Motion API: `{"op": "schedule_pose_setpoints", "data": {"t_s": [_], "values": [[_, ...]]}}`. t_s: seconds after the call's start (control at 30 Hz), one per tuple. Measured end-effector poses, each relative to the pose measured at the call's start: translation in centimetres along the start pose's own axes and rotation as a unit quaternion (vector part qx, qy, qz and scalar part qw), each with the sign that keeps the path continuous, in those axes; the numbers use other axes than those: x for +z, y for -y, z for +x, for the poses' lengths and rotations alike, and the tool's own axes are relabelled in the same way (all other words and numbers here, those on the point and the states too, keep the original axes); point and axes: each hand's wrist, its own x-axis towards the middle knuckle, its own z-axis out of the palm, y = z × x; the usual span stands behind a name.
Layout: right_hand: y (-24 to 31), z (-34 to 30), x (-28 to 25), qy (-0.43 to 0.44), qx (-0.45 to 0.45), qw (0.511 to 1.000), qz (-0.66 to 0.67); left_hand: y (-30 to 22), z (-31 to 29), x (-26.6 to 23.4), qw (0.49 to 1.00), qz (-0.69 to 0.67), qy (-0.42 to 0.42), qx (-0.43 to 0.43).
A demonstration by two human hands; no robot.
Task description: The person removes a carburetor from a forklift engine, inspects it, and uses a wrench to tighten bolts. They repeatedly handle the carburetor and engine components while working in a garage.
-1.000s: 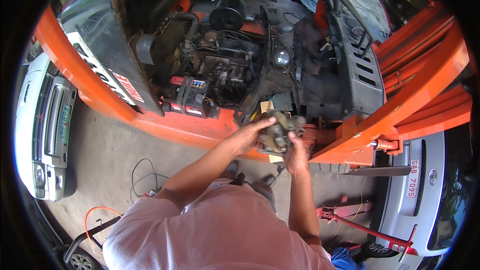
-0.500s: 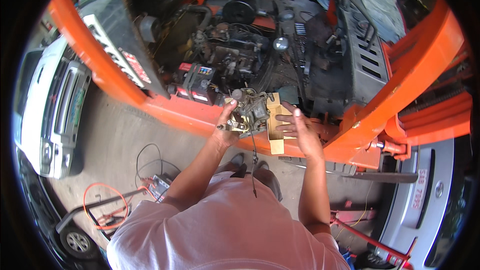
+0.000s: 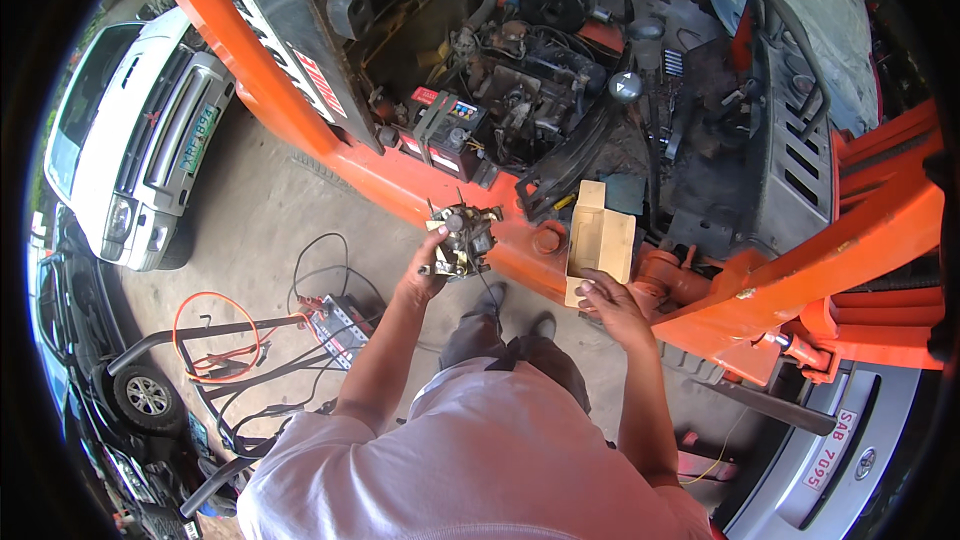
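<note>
The orange machine frame (image 3: 400,180) runs across. On its ledge stands a cardboard box (image 3: 598,240), touching the right hand (image 3: 610,305), fingers curled at its lower corner. The left hand (image 3: 425,275) grips the carburetor (image 3: 462,238), upright, left of the box.

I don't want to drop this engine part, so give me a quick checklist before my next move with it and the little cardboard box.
1. Left hand grips the carburetor-like engine part: ok, fingers wrap its lower side.
2. Part clear of the orange frame: ok, held in the air in front of it.
3. Right hand on the cardboard box: ok, fingertips at its lower edge.
4. Box sits steady on the frame: cannot tell.
5. Box is empty: cannot tell.
6. Floor cables away from the feet: ok.
</note>
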Motion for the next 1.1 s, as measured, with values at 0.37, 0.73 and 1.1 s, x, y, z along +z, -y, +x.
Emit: {"op": "schedule_pose_setpoints", "data": {"t_s": [0.37, 0.73, 1.1], "values": [[-4.1, 17.2, 15.5, 0.051, 0.127, 0.943, 0.305, 2.9, 8.3, -8.5, 0.983, 0.060, 0.044, -0.166], [-5.7, 23.5, 18.3, -0.077, 0.095, 0.900, 0.417, -1.0, 15.8, -12.5, 0.897, 0.226, 0.025, -0.379], [-6.2, 26.8, 20.2, -0.141, 0.073, 0.862, 0.481, -0.3, 21.3, -14.9, 0.876, 0.327, 0.026, -0.354]]}}
